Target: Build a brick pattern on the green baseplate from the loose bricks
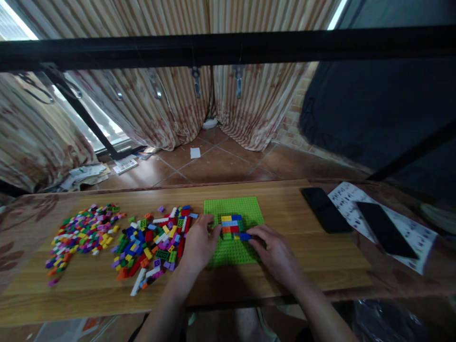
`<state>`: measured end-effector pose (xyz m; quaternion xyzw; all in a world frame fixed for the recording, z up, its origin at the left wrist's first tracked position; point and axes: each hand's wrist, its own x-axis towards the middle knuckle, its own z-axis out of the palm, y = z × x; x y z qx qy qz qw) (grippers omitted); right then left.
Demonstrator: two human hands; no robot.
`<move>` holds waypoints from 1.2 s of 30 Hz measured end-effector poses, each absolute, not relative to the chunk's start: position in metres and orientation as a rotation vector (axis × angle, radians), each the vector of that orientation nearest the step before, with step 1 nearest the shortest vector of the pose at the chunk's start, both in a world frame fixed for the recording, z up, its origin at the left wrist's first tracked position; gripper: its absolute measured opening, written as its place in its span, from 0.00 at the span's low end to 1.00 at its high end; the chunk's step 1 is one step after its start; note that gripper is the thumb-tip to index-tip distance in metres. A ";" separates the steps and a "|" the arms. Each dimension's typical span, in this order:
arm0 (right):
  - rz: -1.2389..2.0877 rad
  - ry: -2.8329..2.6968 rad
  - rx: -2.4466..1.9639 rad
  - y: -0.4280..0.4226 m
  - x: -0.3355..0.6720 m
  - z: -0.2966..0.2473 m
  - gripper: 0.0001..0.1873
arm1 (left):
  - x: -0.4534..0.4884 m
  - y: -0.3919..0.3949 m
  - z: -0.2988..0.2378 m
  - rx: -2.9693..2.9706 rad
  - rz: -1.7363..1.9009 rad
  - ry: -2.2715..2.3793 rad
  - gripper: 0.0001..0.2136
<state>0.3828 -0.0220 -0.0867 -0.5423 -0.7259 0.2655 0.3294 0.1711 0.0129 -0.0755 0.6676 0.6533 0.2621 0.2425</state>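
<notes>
A bright green studded baseplate [231, 258] lies on the wooden board, with a block of coloured bricks [231, 225] in yellow, blue, red and green fixed near its middle. Between the thumb and fingers of my right hand [276, 251] is a dark blue brick [245, 236], held at the lower right corner of that block. It is too small to tell whether it is pressed onto the studs. My left hand [202, 240] rests over the baseplate's left edge. Its fingers are bent and apart, just left of the block, with nothing visible in them.
Left of the baseplate lies a pile of larger mixed bricks [151, 242], and beyond it a pile of small bricks [87, 230]. On the right are a black phone [326, 209], a printed sheet [351, 197] and a second dark phone [386, 229]. A black bar [221, 49] crosses above.
</notes>
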 end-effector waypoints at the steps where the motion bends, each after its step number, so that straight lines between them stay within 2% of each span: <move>1: 0.692 -1.904 -1.407 -0.021 0.379 -0.087 0.08 | 0.173 0.013 -0.076 1.818 0.697 1.772 0.13; 22: 0.579 -1.938 -1.404 -0.014 0.370 -0.098 0.09 | 0.190 0.007 -0.074 1.770 0.604 1.763 0.17; 36: 0.735 -1.658 -1.549 -0.012 0.382 -0.090 0.11 | 0.193 0.007 -0.078 1.807 0.612 1.804 0.22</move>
